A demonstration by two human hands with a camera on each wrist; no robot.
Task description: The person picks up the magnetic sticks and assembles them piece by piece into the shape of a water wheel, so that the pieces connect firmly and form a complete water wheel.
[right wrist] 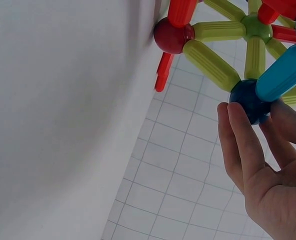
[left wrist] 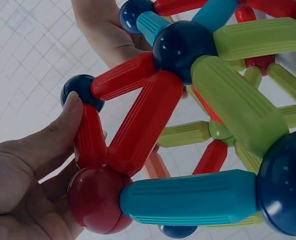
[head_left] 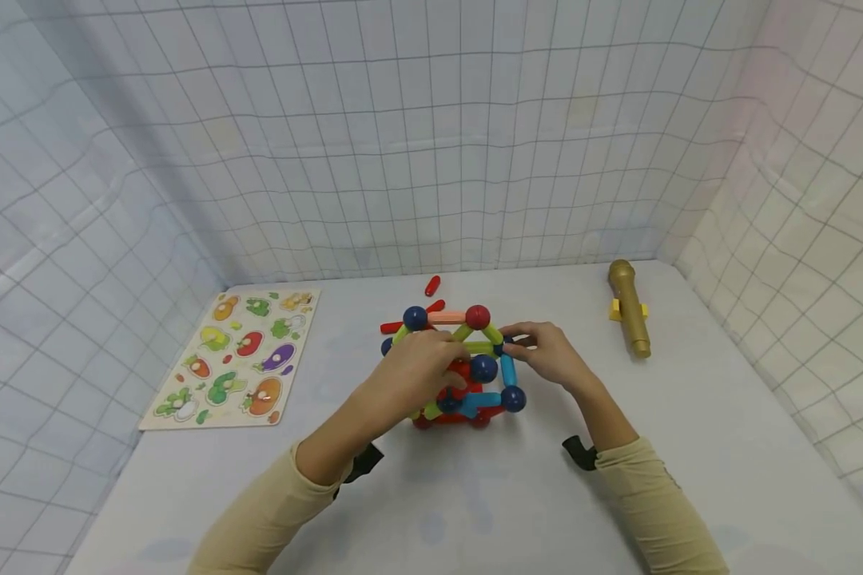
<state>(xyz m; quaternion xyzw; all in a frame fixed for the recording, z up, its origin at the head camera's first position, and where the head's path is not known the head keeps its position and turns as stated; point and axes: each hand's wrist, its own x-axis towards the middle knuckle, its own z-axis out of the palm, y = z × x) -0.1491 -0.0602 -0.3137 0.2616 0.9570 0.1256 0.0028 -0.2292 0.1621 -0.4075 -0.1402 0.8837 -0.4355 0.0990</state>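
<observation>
A model of coloured magnetic rods and balls (head_left: 478,317) stands between both hands above the white table. My left hand (head_left: 419,366) reaches over its near left side. In the left wrist view, the left thumb presses a dark blue ball (left wrist: 80,89) joined to short red rods, and the other fingers curl behind, partly hidden. At the model's right side my right hand (head_left: 550,353) pinches another dark blue ball (right wrist: 250,101) between thumb and fingers. Yellow-green rods (right wrist: 211,64) and a light blue rod (right wrist: 284,71) meet at that ball.
Loose red rods (head_left: 432,285) lie behind the model. At the left is a vegetable peg puzzle board (head_left: 219,359). A gold microphone-shaped toy (head_left: 629,307) on a yellow stand sits at the right. Grid-patterned sheeting (head_left: 431,160) walls the table at the back and sides.
</observation>
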